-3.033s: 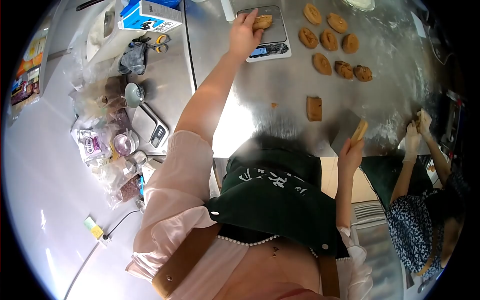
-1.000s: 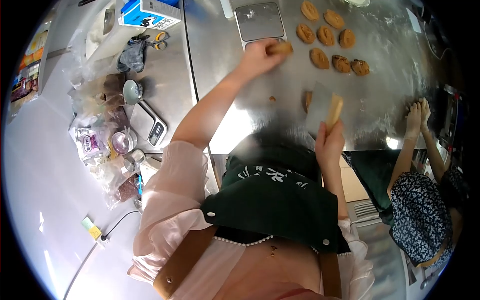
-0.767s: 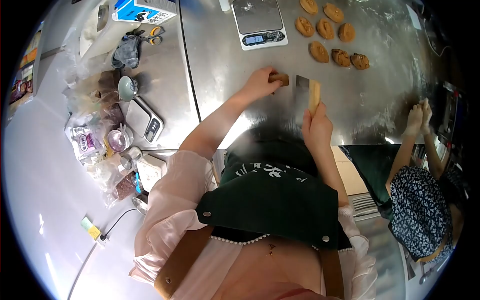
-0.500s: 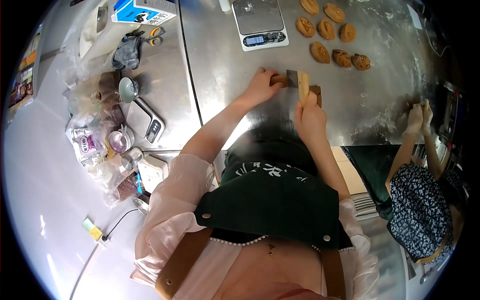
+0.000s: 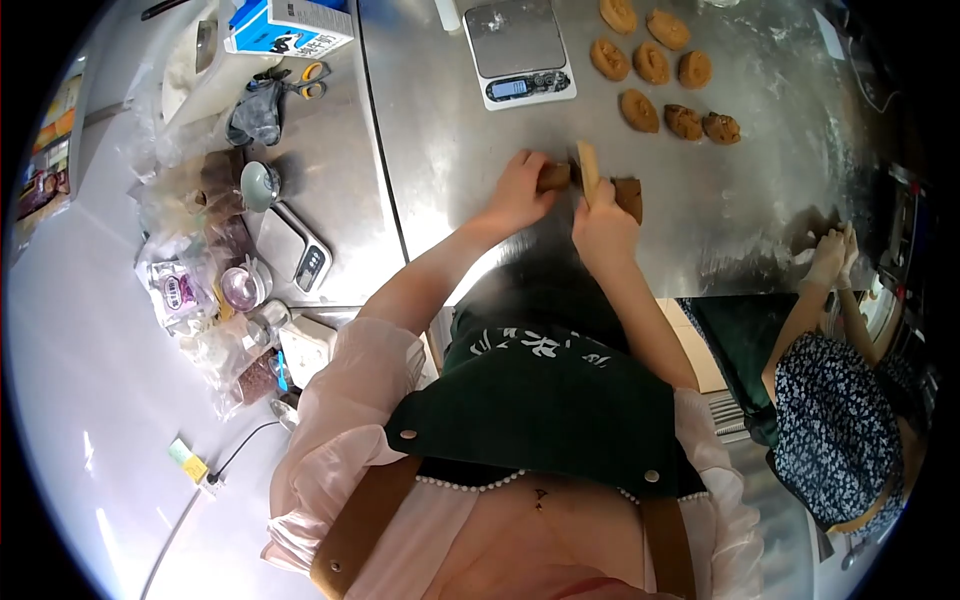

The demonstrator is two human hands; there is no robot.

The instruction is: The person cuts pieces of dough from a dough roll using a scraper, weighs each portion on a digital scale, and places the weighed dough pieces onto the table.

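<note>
On the steel table, my left hand (image 5: 522, 195) has its fingers closed around a brown piece of dough (image 5: 555, 177). My right hand (image 5: 608, 232) grips the pale wooden handle of a dough scraper (image 5: 588, 168), whose dark blade stands on edge just right of that piece. Beside my right fingers lies another brown dough piece (image 5: 628, 199), partly hidden by the hand. Farther up the table is a kitchen scale (image 5: 517, 50) with a bare plate and lit display. Several rounded brown dough pieces (image 5: 651, 63) sit in loose rows right of it.
A second scale (image 5: 293, 248), a small bowl (image 5: 260, 186), scissors (image 5: 312, 80), a milk carton (image 5: 290, 27) and bagged ingredients crowd the left side. At the right edge a co-worker's gloved hands (image 5: 828, 258) are over the table. A seam (image 5: 379, 140) divides the two tabletops.
The scraper and my right hand have shifted slightly left and down, and the handle leans differently. My left hand has come a little nearer to me. The scale's display reading has changed.
</note>
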